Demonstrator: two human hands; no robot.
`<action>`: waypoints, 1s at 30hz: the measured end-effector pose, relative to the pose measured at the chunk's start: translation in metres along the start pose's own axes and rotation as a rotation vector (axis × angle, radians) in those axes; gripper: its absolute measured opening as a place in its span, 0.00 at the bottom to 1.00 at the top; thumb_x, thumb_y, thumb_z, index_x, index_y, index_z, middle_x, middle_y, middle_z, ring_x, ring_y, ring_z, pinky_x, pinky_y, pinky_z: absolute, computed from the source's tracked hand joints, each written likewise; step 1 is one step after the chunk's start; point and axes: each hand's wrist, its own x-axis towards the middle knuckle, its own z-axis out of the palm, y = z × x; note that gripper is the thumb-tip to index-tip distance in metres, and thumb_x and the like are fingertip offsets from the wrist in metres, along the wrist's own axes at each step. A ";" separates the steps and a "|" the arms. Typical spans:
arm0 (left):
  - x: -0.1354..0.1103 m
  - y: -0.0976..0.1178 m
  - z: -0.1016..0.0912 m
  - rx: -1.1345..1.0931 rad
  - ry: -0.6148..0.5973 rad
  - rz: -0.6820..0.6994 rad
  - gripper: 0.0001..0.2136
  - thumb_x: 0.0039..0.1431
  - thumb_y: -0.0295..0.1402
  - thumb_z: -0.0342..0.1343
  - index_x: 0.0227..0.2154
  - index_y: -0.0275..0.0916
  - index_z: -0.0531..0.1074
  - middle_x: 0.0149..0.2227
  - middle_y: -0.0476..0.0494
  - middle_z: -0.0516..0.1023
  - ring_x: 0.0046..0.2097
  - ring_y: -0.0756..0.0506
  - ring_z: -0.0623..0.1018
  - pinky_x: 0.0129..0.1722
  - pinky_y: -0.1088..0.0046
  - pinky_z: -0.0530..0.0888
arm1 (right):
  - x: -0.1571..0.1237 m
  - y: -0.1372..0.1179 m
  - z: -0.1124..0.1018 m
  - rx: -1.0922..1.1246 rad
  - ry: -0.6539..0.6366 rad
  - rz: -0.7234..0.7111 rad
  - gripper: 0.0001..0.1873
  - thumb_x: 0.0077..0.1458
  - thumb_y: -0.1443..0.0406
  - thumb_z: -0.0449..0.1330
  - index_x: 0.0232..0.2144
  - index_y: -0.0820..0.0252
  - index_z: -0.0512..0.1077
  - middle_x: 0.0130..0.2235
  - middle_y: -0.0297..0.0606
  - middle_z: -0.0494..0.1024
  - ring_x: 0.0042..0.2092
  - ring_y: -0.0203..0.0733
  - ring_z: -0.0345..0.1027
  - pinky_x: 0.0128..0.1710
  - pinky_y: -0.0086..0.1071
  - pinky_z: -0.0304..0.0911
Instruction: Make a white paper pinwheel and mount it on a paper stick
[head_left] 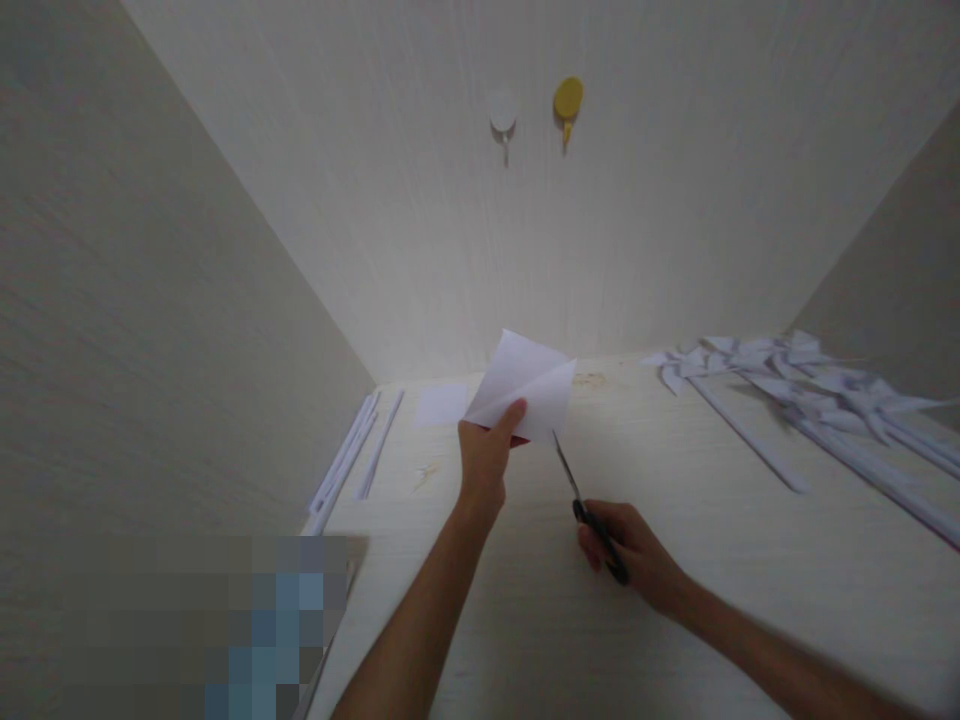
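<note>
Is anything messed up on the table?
A brownish patch marks the pale table near the flat paper square, with another patch right of the sheet in the left hand. They look odd on the plain surface; stain or damage, I can't tell.

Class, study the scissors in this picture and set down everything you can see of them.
The scissors have black, plastic-looking handles and slim, greyish blades that look like metal. The right hand grips the handles. They slant above the pale tabletop, tips pointing away from the person and slightly left, close to the lower right corner of the white paper sheet. Whether the tips touch it, or the blades are slightly parted, cannot be told.
</note>
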 end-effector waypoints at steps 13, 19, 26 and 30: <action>0.000 0.002 0.001 0.010 0.020 -0.005 0.16 0.34 0.33 0.59 0.30 0.29 0.71 0.31 0.38 0.74 0.31 0.46 0.73 0.23 0.73 0.73 | 0.000 -0.001 0.000 -0.021 -0.003 0.006 0.17 0.48 0.58 0.49 0.14 0.60 0.56 0.14 0.28 0.57 0.18 0.29 0.50 0.16 0.24 0.47; 0.000 0.001 0.001 0.009 0.011 -0.009 0.17 0.34 0.33 0.59 0.30 0.29 0.71 0.32 0.37 0.74 0.32 0.45 0.73 0.23 0.73 0.73 | 0.000 -0.004 -0.001 -0.026 -0.010 -0.009 0.17 0.48 0.59 0.49 0.14 0.60 0.56 0.14 0.29 0.58 0.18 0.29 0.51 0.16 0.25 0.47; -0.001 0.001 0.002 0.014 -0.011 0.001 0.18 0.35 0.33 0.59 0.32 0.30 0.71 0.32 0.38 0.74 0.31 0.46 0.73 0.24 0.73 0.73 | 0.000 -0.003 -0.001 -0.054 -0.008 -0.010 0.17 0.47 0.58 0.49 0.13 0.60 0.55 0.15 0.28 0.56 0.18 0.30 0.49 0.17 0.25 0.46; -0.002 0.002 0.003 0.018 -0.008 -0.008 0.17 0.34 0.33 0.59 0.31 0.29 0.71 0.31 0.38 0.74 0.31 0.46 0.73 0.24 0.72 0.73 | 0.000 -0.005 0.000 -0.033 -0.018 -0.009 0.17 0.47 0.57 0.48 0.13 0.60 0.55 0.15 0.28 0.56 0.19 0.30 0.49 0.17 0.25 0.46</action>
